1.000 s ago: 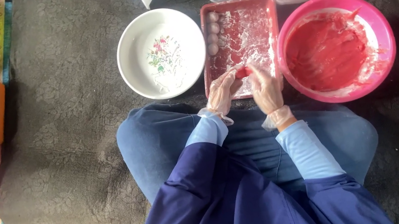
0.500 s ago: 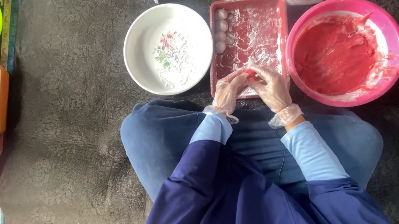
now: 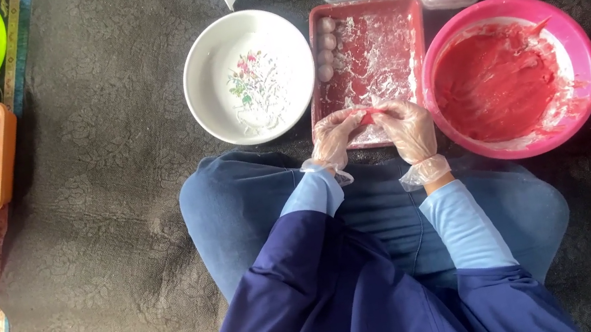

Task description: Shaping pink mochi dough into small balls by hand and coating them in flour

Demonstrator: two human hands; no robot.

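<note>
Both hands gloved, meeting at centre, fingertips together. Left hand [image 3: 335,137] curled, palm inward. Right hand [image 3: 406,128] mirrors it. Forearms angle in from the lap. Pinch looks closed, though glove glare blurs the fingertips.

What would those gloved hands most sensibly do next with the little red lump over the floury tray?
Probably finish pinching it into a ball and set it beside the row of balls in the tray. Both hands, left hand and right hand, pinch the red lump together just above the tray's near edge.
</note>
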